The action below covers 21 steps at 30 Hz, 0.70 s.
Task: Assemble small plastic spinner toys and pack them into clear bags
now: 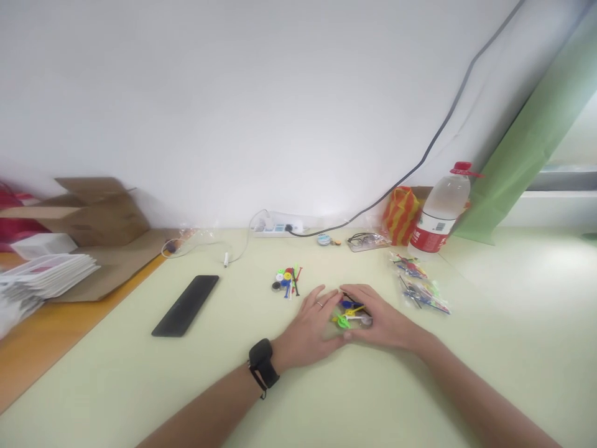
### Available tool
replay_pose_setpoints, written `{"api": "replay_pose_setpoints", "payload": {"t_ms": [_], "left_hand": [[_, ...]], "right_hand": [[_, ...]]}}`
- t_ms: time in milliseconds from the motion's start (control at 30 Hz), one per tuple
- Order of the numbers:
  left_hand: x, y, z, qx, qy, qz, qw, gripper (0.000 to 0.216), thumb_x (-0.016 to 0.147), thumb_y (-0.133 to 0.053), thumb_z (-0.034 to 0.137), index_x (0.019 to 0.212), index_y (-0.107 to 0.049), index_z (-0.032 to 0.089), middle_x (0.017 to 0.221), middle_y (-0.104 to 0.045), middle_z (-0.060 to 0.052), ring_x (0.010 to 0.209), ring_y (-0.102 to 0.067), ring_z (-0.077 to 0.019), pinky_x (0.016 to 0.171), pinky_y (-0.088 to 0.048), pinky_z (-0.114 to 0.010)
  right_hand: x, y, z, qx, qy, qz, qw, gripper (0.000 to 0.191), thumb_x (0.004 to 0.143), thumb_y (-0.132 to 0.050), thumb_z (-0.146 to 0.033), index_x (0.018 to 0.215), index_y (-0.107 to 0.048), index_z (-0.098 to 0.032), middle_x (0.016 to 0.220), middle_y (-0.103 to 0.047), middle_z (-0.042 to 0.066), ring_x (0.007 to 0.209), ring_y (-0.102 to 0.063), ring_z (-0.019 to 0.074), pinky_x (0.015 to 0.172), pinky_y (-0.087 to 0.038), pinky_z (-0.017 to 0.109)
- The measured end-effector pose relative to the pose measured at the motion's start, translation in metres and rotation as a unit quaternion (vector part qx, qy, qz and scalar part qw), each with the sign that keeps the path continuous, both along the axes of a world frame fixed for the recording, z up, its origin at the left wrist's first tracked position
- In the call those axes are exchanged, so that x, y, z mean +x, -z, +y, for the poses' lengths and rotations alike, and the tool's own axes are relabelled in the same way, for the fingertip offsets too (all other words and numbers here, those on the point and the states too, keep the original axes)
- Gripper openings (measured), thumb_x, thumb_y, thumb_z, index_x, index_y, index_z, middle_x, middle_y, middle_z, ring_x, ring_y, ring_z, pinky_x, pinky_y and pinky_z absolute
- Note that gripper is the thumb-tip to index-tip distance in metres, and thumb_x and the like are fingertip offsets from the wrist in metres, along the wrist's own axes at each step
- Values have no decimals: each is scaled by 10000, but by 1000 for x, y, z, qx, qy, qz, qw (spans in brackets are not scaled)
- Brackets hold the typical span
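Note:
Small coloured plastic pieces (351, 313), in yellow, green, blue, white and black, lie in a loose pile on the table between my hands. My left hand (311, 326), with a ring and a black wristwatch (263, 362), rests along the left side of the pile, fingers stretched out. Around the right side curves my right hand (385, 323), its fingers spread and its thumb near my left thumb. Together the hands ring the pieces, and neither grips one; some pieces are partly hidden by the fingers. Farther left sits a second group of coloured discs and thin sticks (286, 280).
Clear bags of coloured pieces (424, 292) lie at right, before a large water bottle (438, 211). A black flat case (185, 306) lies left. A power strip (278, 225) with cables stands by the wall. Cardboard boxes (97, 211) and a white stack (51, 277) occupy the far left.

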<state>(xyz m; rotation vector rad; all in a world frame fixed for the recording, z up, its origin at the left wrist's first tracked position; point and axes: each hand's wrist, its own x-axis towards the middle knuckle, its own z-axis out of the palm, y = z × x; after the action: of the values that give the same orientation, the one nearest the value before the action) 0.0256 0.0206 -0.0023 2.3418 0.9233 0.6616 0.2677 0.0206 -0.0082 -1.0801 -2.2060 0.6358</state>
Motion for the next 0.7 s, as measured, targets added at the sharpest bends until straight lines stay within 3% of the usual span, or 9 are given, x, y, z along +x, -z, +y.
{"api": "replay_pose_setpoints", "payload": {"t_ms": [67, 233, 333, 500, 600, 700], "left_hand": [[1, -3, -1, 16, 0, -6, 1000, 654, 895, -715, 386, 1489, -474, 252, 1461, -539, -117, 1435, -343, -361, 1198, -323, -540], [2, -12, -3, 21, 7, -51, 998, 353, 870, -662, 171, 1209, -602, 250, 1224, -620, -73, 1199, -520, -264, 1058, -465, -426], [1, -13, -4, 13, 10, -68, 998, 347, 841, -652, 127, 1162, -597, 246, 1186, -619, -64, 1132, -560, -241, 1010, -487, -394], [2, -14, -1, 29, -23, -93, 995, 454, 805, -709, 157, 1235, -599, 254, 1242, -615, -74, 1199, -553, -265, 1057, -460, -421], [1, -38, 3, 30, -48, -120, 991, 329, 861, -703, 231, 1185, -642, 238, 1257, -634, -90, 1212, -576, -267, 1086, -443, -432], [-2, -94, 0, -35, 44, -111, 992, 231, 916, -679, 366, 1097, -701, 223, 1112, -720, -83, 1049, -668, -240, 977, -517, -384]], "right_hand": [[-1, 0, -2, -36, -6, 11, 999, 881, 793, -823, -498, 1544, -427, -260, 1504, -529, 151, 1372, -514, 339, 1140, -455, 515], [-17, -11, -10, -90, -53, 45, 993, 510, 939, -661, -324, 1438, -559, -296, 1384, -653, 81, 1243, -620, 298, 1057, -523, 455], [-20, -13, -13, -89, -56, 60, 993, 519, 959, -613, -285, 1471, -530, -303, 1404, -644, 77, 1245, -622, 302, 1060, -523, 465], [-11, -8, -7, -41, -38, 70, 996, 630, 907, -712, -402, 1493, -496, -320, 1477, -579, 77, 1363, -532, 315, 1140, -466, 493], [-5, -12, 5, -9, 23, 104, 994, 432, 965, -628, -426, 1377, -592, -304, 1382, -640, 87, 1294, -587, 298, 1107, -493, 507], [1, -22, 23, 14, 64, 117, 991, 312, 976, -604, -415, 1251, -654, -278, 1254, -693, 89, 1197, -641, 278, 1046, -540, 493]]}}
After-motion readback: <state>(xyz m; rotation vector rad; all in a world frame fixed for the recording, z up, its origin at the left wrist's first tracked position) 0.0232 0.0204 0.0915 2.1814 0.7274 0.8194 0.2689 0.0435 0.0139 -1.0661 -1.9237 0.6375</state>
